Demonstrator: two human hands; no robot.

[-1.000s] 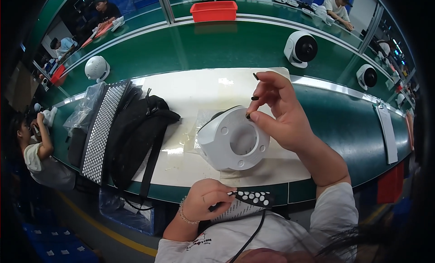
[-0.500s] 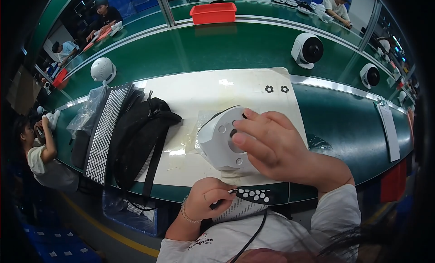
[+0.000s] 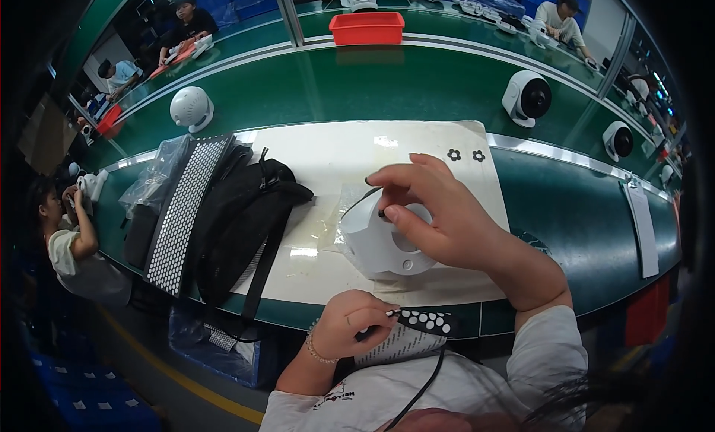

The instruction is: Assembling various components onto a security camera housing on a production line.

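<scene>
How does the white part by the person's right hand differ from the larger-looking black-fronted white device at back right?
The white part shows a round opening, partly hidden by the right hand; the device shows a round black front.
The white part sits over the pale mat; the device stands on the green surface beyond it.
Both have white, curved shells.

Factory assembly floor, looks like a production line. Long green work surface [image 3: 357, 82] with metal edging, metal frame post [image 3: 289, 18] rising beside it. Similar white round-fronted devices [image 3: 527, 99] spaced along it. Several co-workers [image 3: 562, 26] at other stations, white parts [image 3: 484, 12] lined up on the far bench. Red bin [image 3: 367, 30], blue bins [image 3: 82, 391], yellow floor line [image 3: 194, 387].
</scene>
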